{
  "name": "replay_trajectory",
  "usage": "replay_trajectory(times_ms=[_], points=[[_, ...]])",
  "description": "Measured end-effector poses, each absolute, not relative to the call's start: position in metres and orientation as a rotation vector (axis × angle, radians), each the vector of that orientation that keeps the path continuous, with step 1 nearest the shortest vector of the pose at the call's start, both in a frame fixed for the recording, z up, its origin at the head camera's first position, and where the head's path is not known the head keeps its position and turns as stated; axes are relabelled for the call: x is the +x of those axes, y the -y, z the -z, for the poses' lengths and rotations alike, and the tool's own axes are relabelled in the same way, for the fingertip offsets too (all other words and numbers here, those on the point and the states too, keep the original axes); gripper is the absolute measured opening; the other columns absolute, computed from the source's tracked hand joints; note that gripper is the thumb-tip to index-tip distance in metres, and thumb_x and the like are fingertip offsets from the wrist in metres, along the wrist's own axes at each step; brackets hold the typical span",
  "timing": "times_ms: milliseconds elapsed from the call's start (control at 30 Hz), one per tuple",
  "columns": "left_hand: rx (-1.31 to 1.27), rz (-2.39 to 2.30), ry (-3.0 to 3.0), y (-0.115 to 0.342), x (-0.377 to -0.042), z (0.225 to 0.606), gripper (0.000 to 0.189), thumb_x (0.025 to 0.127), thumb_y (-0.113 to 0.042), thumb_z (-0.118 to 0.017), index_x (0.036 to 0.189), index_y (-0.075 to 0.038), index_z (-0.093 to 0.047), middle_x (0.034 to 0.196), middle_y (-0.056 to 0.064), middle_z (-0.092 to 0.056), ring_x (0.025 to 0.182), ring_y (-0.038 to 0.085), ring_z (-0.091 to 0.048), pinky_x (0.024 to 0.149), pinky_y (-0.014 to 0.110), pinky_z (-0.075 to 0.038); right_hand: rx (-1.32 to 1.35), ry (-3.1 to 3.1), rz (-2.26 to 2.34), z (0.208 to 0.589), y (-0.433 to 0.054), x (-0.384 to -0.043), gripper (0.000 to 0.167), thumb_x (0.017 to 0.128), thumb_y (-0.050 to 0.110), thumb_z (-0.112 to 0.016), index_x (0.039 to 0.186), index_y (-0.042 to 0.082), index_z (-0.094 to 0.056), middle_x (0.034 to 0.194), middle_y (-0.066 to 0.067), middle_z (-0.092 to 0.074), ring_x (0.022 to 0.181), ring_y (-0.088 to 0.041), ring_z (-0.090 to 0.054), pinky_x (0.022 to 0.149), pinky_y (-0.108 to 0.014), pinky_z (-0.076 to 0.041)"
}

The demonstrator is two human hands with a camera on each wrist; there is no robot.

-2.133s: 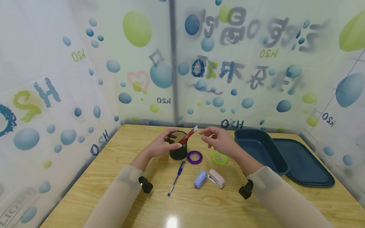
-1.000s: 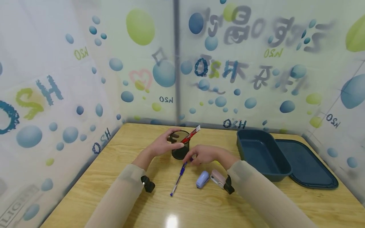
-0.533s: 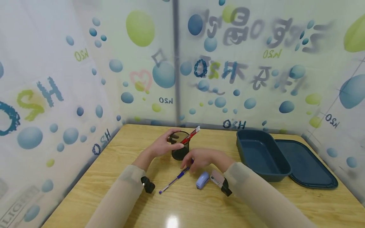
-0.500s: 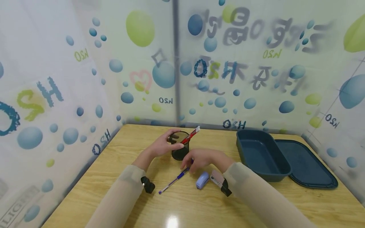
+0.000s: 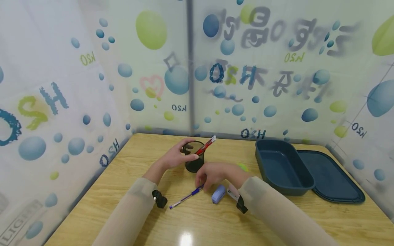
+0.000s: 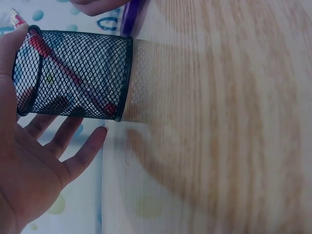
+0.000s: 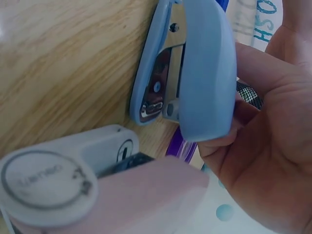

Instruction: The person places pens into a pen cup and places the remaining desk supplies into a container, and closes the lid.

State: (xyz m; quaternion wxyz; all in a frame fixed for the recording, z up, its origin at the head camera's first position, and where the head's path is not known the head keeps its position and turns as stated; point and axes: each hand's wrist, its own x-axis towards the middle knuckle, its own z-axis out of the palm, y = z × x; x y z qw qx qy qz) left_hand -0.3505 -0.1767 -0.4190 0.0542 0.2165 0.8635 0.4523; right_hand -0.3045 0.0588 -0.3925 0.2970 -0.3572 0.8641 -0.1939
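Observation:
My left hand [image 5: 173,158] holds the black mesh pen holder [image 5: 194,166] upright, thumb at the near rim and fingers around the far side. Red pens with white ends [image 5: 207,145] lean out of it to the right. Just right of the holder, my right hand [image 5: 212,173] reaches down with bent fingers and pinches the upper end of a blue pen [image 5: 186,197]. The pen lies slanted low over the table, its other end pointing toward the near left. In the right wrist view, the light blue stapler [image 7: 208,73] hides part of the right fingers.
A pink stapler [image 5: 233,191] lies beside the light blue one, partly under the right wrist. A purple tape roll [image 6: 129,19] sits by the holder's base, and a green tape roll [image 5: 242,166] behind the right forearm. A dark blue bin [image 5: 284,167] and its lid [image 5: 333,177] lie at right.
My right hand came down from the air to the blue pen, then moved slightly nearer. The pen has swung to a flatter slant, its near end going left. The left hand stayed at the holder.

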Motion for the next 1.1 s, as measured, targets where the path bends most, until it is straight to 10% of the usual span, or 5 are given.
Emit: replay_trajectory(times_ms=[1100], points=[[0.648,-1.367,-2.617,0.175,-0.343,0.415,0.081,0.1,-0.046,-0.08,0.168,-0.023,-0.043,0.159,0.014,-0.056,0.146,0.037,-0.053,0.117,0.062,-0.046,-1.166,-2.347,0.85,0.366,-0.101,-0.28,0.022,0.102,0.015,-0.071,0.118,0.024,-0.083,0.106,0.006,-0.069,0.087,-0.014,-0.06,0.08,-0.027,-0.053]])
